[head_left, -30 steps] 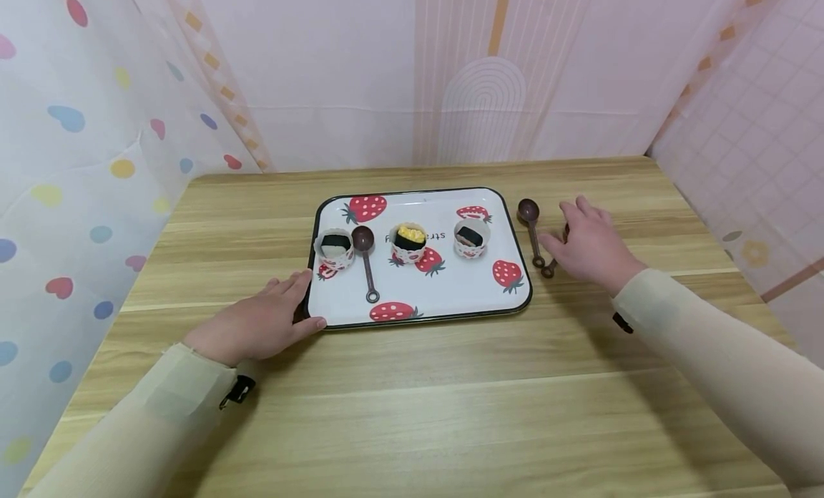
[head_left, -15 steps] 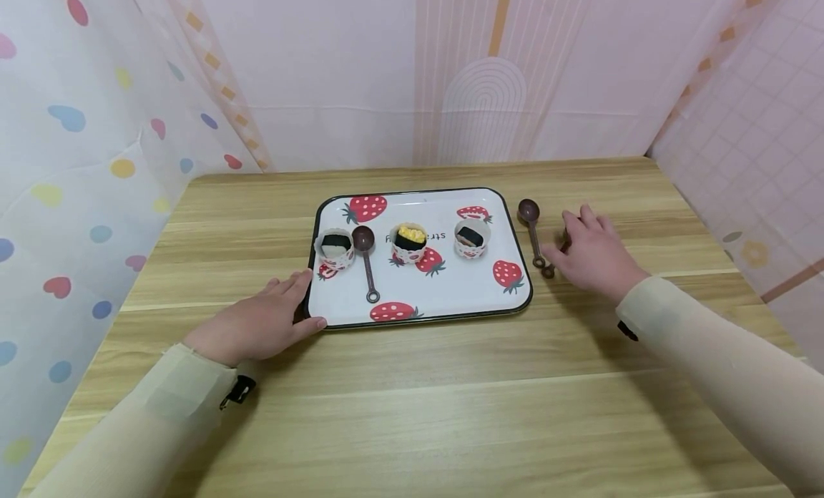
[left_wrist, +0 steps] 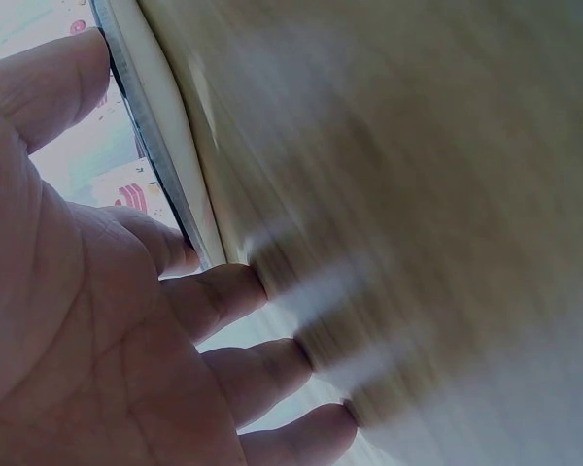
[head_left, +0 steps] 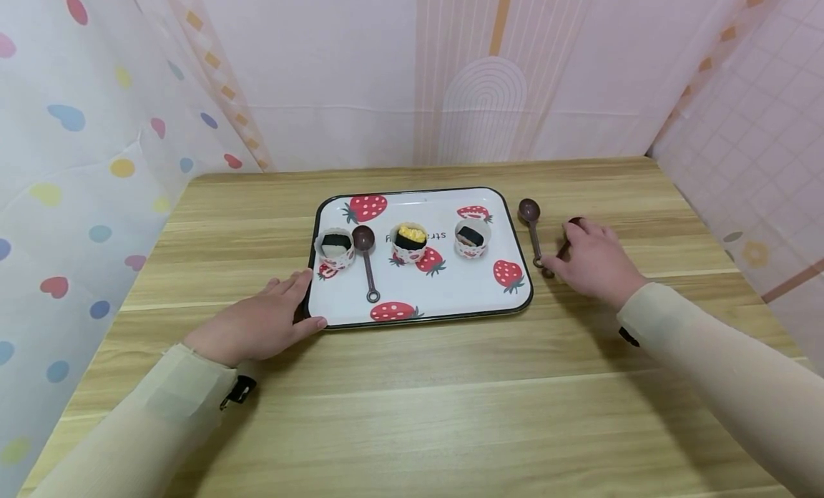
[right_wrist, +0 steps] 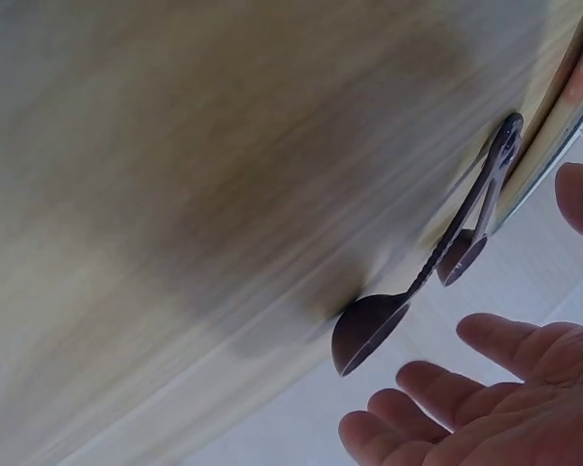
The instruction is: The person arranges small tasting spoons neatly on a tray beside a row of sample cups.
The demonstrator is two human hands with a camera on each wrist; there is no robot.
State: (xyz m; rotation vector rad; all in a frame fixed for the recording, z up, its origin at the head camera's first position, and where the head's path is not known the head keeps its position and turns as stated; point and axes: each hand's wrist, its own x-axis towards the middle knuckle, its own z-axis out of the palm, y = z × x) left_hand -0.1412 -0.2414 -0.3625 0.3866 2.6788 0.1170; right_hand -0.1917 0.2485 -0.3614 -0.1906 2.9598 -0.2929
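Note:
My left hand [head_left: 257,326] lies with extended fingers at the near left corner of a white strawberry-print tray [head_left: 450,298]; the thumb touches its rim. Its other fingertips rest on the table in the left wrist view. On the right, my right hand [head_left: 595,262] hovers above a brown measuring spoon [right_wrist: 369,335], hiding most of it in the head view. The right wrist view shows its relaxed fingers apart from that spoon. Another brown measuring spoon [head_left: 529,212] lies beside the tray's right edge, the two handle ends close together.
The tray bears a third brown measuring spoon [head_left: 363,239] and three paper cups holding sushi-like pieces: a white-and-black one [head_left: 335,251], a yellow-topped one [head_left: 410,244] and a dark-banded one [head_left: 472,239]. A patterned curtain [head_left: 322,76] hangs behind the wooden table [head_left: 438,412].
My right hand has shifted slightly down over the spoon, and that spoon's bowl now shows past the fingers. My left hand and the tray stay in place.

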